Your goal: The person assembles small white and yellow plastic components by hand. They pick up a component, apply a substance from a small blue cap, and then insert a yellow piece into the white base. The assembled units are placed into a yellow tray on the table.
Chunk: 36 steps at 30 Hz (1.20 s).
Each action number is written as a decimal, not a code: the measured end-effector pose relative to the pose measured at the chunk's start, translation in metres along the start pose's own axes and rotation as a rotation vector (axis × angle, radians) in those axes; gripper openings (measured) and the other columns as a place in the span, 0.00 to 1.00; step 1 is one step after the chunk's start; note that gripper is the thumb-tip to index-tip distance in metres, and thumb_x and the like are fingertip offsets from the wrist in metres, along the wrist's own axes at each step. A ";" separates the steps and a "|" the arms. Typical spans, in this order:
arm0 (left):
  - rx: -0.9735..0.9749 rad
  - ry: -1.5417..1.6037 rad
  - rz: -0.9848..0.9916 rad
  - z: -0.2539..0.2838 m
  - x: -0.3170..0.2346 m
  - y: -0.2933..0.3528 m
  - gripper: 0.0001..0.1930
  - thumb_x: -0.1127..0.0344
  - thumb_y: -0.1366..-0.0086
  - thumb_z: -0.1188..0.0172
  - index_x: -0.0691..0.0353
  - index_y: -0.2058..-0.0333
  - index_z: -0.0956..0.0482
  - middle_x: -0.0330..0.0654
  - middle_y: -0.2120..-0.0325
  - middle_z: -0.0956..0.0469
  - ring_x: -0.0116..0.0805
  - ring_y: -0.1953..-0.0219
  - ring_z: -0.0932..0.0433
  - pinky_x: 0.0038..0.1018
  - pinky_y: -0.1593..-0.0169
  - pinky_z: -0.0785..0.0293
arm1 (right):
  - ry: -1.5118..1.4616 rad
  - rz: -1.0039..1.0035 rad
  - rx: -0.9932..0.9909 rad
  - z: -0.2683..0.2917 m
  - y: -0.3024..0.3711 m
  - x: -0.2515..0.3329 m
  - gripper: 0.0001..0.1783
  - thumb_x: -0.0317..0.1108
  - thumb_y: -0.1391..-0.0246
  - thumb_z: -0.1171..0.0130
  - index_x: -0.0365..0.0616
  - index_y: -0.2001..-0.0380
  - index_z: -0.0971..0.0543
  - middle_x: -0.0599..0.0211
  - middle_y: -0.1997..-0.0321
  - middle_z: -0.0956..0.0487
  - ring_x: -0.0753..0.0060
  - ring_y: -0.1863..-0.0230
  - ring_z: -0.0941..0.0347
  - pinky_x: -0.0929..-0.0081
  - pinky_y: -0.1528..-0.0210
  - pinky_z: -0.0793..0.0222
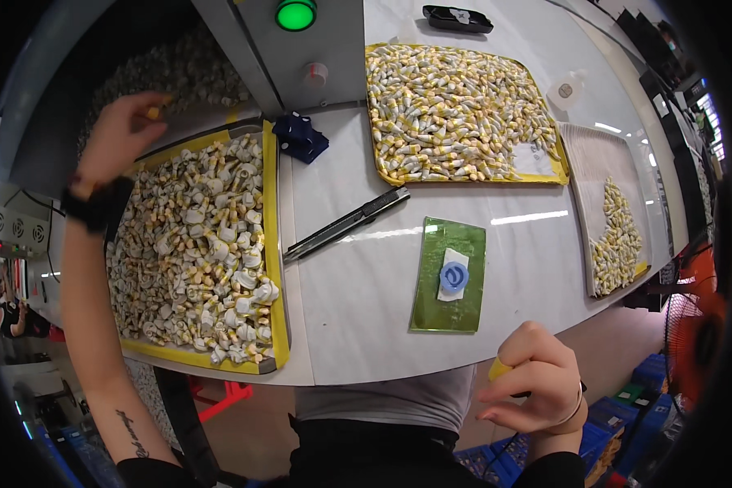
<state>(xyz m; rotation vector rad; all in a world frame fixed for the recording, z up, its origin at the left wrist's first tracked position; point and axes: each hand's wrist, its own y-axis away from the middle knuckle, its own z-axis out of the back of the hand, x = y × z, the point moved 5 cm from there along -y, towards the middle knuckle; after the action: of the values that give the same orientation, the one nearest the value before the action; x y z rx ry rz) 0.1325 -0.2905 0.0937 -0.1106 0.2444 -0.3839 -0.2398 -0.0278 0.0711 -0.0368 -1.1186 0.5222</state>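
Head view: left hand (122,138), fingers bent, can't tell if grasping, is nearer the tray (279,325) of small parts (195,244) lying bodyward of it, long axis near-to-far; right hand (541,378), fingers curled, grasp also unclear, near green pad (469,252).

From the plate (450,317), I see the knife (347,225) at ten o'clock, left tray (271,220) at nine, far tray (542,169) twelve, right tray (598,159) two.

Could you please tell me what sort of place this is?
Probably a factory or workshop handling small parts: yellow-edged trays hold masses of similar small pieces, a grey panel carries a lit green light, and blue crates sit below the table.
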 end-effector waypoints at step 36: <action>0.778 1.639 -0.373 -0.072 -0.223 0.172 0.15 0.65 0.62 0.27 0.68 0.76 0.20 0.45 0.77 0.23 0.40 0.79 0.25 0.24 0.75 0.30 | 0.804 -0.312 0.026 0.133 -0.089 -0.103 0.04 0.26 0.55 0.42 0.37 0.73 0.22 0.60 0.73 0.24 0.61 0.69 0.27 0.71 0.68 0.33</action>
<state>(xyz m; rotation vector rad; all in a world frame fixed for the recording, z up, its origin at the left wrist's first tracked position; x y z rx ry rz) -0.0247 -0.0512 0.0459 0.9938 1.6737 -0.8522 -0.3543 -0.1790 0.0690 -0.0434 -0.3186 0.1990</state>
